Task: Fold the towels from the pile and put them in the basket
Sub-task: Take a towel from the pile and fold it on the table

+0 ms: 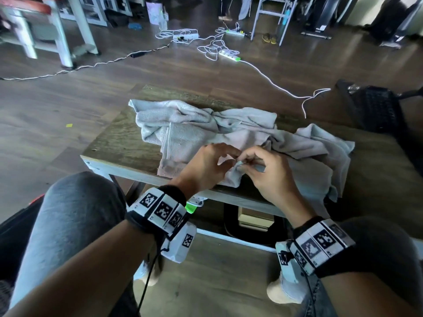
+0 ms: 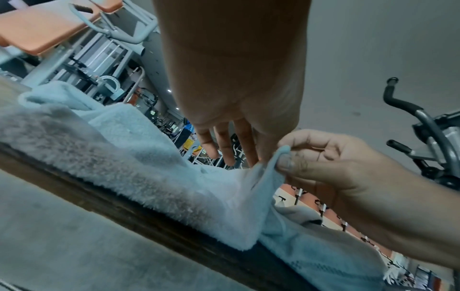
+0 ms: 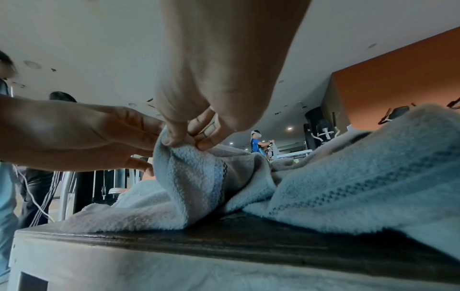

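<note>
Crumpled pale grey towels (image 1: 194,133) lie in a pile on a low wooden table (image 1: 119,143); another towel (image 1: 320,156) spills over its right front edge. At the front edge my right hand (image 1: 242,162) pinches one towel corner between thumb and fingers and lifts it slightly, as the right wrist view shows, with the right hand (image 3: 184,141) on the towel (image 3: 199,177). My left hand (image 1: 229,156) hovers beside that corner with straight fingers. In the left wrist view the left hand (image 2: 231,153) reaches toward the corner held by the right hand (image 2: 286,157). I see no basket for certain.
A black mesh object (image 1: 377,108) stands on the floor at the right of the table. White cables and power strips (image 1: 229,53) trail over the wooden floor behind it. A beige box (image 1: 254,219) sits under the table. My knees are close to its front edge.
</note>
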A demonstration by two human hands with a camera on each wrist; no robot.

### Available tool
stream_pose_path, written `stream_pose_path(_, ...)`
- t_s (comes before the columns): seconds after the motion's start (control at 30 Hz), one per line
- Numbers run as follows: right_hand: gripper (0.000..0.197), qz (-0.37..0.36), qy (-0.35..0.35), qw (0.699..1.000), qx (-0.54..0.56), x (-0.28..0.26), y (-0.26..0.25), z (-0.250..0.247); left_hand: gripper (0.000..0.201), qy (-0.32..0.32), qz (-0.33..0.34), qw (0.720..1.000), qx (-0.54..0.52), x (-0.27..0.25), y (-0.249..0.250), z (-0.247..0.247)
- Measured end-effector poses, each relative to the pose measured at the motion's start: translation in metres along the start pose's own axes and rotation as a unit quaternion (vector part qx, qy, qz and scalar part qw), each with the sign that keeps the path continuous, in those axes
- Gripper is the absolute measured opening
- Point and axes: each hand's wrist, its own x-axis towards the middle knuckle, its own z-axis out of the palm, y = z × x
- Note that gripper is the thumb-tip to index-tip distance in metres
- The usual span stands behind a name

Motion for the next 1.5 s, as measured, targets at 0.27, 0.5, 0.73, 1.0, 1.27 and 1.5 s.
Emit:
stream_pose_path(0.27,0.013,-0.038,0.034,0.999,0.012,0.007,0.006,0.001,0.009,0.000,-0.060,0.997,-0.043,0.018,-0.011,0.001)
stream_pose_path(0.5,0.013,-0.025,0.099,0.995,0.016,0.011,0.011,-0.007,0.005,0.041,-0.069,0.992,-0.094,0.022,-0.010,0.001)
stream_pose_path(0.73,0.014,0.007,0.078,0.997,0.028,0.012,0.007,-0.005,0.014,0.024,-0.055,0.990,-0.128,0.018,-0.006,0.001)
stream_pose_path(1.0,0.009,-0.004,0.091,0.996,0.015,0.009,0.011,-0.004,0.015,0.010,-0.060,0.990,-0.129,0.016,-0.005,0.000)
stream_pose_path(1.27,0.006,0.001,0.093,0.996,0.013,0.006,0.010,-0.002,0.009,0.012,-0.044,0.994,-0.102,0.016,-0.002,0.001)
stream_pose_path(1.5,0.004,-0.001,0.094,0.995,0.013,0.005,0.011,0.002,0.008,0.013,-0.065,0.990,-0.122,0.014,0.000,0.002)
